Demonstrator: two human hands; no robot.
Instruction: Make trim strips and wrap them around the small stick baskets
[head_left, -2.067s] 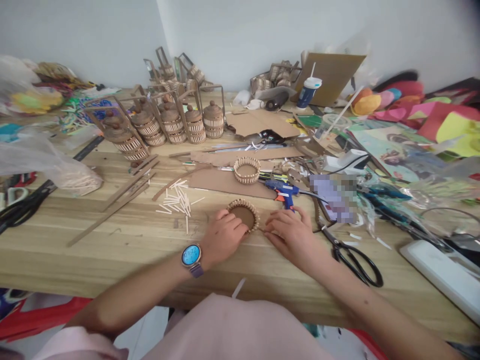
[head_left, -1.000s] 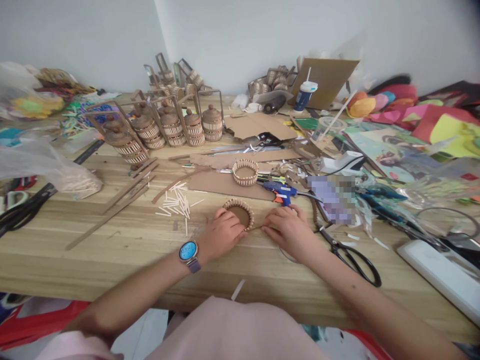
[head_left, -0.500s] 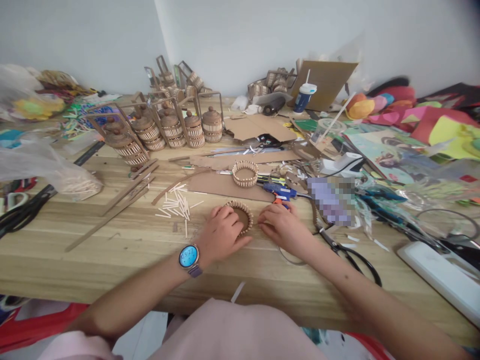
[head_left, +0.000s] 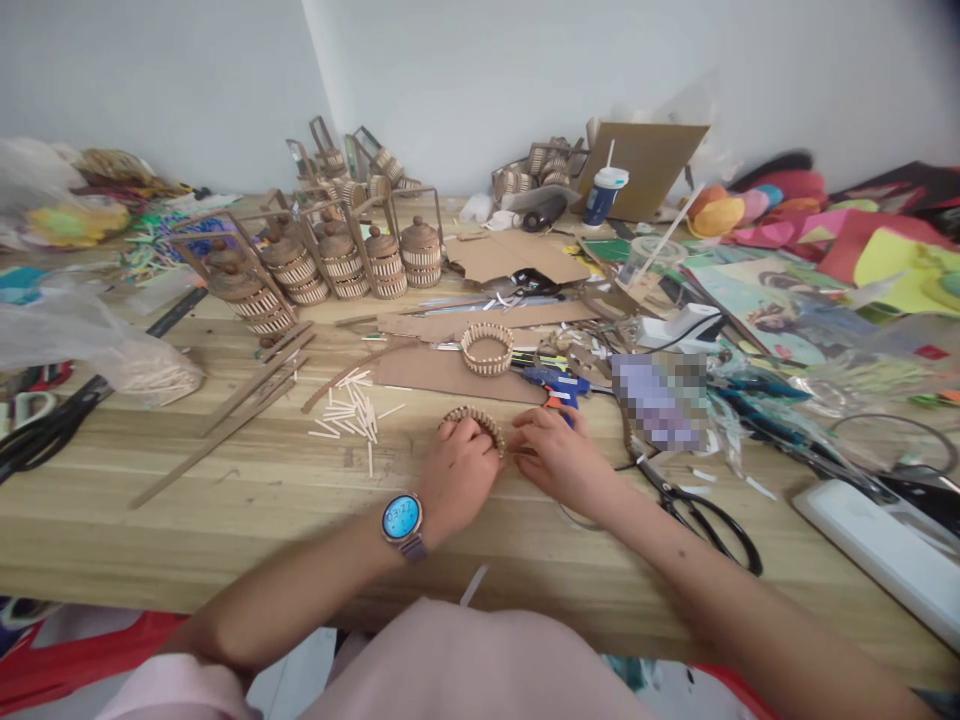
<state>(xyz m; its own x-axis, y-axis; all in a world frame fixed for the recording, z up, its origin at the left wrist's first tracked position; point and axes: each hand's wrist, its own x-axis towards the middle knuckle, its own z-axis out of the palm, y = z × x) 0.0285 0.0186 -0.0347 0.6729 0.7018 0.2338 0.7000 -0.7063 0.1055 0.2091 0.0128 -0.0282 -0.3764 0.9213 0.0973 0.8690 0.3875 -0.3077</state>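
A small round basket of short sticks on a brown cardboard base (head_left: 475,418) lies on the wooden table (head_left: 225,520) in front of me. My left hand (head_left: 459,475), with a round blue-faced watch at the wrist, lies over the basket with fingers curled round it and hides most of it. My right hand (head_left: 559,457) sits just right of the basket, fingertips pinched at its rim. Whether those fingers hold a thin strip is not clear. A second stick basket (head_left: 487,348) stands further back on a cardboard sheet.
A blue glue gun (head_left: 553,381) lies just behind my right hand, black scissors (head_left: 697,515) to its right. Loose short sticks (head_left: 352,410) lie left of the basket. Finished stick lanterns (head_left: 337,262) stand at the back. A white power strip (head_left: 877,550) is far right.
My left hand has slid forward over the basket and covers more of it. My right hand has shifted left, closer to the basket's rim. The view has drifted slightly.
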